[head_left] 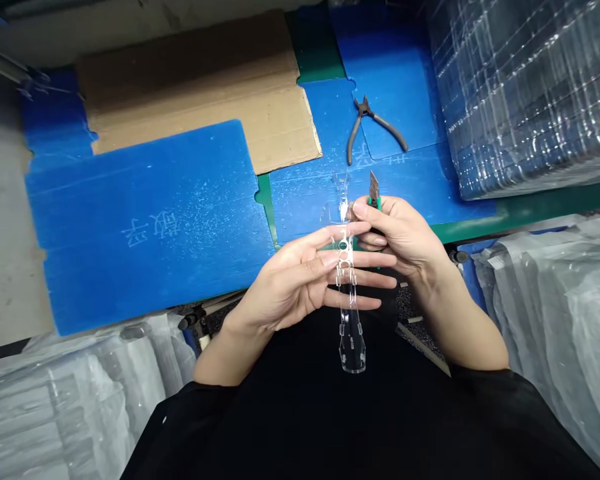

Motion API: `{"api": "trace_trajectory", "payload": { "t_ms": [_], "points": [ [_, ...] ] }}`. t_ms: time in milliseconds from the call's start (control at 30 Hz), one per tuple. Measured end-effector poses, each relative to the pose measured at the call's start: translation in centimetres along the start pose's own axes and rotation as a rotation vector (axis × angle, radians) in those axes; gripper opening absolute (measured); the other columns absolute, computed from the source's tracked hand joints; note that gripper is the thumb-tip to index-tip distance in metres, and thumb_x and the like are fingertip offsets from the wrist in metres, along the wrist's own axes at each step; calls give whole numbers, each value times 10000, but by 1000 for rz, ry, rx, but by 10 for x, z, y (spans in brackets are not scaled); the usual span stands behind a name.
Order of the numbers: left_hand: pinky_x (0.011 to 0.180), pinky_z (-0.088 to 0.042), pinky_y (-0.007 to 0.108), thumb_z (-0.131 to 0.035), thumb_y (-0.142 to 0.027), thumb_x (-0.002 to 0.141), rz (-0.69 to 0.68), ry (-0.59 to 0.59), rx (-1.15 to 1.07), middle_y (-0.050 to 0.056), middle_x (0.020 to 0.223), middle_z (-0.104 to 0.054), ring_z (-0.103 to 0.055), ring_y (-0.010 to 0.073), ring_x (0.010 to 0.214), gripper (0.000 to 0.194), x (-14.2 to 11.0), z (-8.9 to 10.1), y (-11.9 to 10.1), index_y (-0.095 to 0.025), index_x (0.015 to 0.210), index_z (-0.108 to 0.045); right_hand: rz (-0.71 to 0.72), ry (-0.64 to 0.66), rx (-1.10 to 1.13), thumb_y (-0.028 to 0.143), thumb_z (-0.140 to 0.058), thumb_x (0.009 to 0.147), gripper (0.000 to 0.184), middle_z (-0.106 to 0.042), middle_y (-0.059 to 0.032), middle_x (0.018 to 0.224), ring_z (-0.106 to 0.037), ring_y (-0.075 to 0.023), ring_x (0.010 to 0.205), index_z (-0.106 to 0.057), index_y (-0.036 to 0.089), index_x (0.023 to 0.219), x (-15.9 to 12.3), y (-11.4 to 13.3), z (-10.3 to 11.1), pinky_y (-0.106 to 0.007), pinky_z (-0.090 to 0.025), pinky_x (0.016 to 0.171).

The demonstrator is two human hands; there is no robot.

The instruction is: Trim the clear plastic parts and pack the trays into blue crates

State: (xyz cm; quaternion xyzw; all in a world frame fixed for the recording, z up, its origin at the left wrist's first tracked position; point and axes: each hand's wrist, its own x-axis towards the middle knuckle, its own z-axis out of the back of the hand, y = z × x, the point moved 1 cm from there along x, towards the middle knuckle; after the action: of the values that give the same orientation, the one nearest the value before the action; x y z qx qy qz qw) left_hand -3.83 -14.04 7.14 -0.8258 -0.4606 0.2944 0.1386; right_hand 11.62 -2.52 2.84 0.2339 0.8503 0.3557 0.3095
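Note:
My left hand is held up with its fingers spread, and a long clear moulded plastic part lies against them. The part has round holes and small tabs, and its lower end hangs over my black top. My right hand grips a green-handled utility knife, whose short blade points away from me. The knife sits right beside the upper part of the plastic piece. Most of the knife handle is hidden by my fingers. Grey-handled side-cutting pliers lie on a blue sheet beyond my hands.
Blue corrugated plastic sheets and brown cardboard cover a green work surface. A plastic-wrapped stack stands at the far right. Bags of clear plastic lie at lower left, with more at lower right.

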Motion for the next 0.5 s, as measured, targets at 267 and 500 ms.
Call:
{"api": "trace_trajectory", "payload": {
  "t_ms": [267,500],
  "points": [
    [935,-707,514,-747,-349,1043,-8,-64,118,173,1376,-770,-786,389,1218,438,-1,3,3,-224,1456,-677,-46,-16,-59,573,-995,735,536,-480,99,576,-248,-26,440,-616,196,775,-5,1,-1,-232,-96,369],
    [965,-695,529,-701,-352,1064,-7,-68,144,175,1415,-749,-779,379,1231,454,-3,6,6,-229,1499,-657,-37,-15,-120,627,-976,740,551,-475,88,602,-248,-45,477,-633,201,801,-4,-1,2,-243,-135,416]
  ]
}}
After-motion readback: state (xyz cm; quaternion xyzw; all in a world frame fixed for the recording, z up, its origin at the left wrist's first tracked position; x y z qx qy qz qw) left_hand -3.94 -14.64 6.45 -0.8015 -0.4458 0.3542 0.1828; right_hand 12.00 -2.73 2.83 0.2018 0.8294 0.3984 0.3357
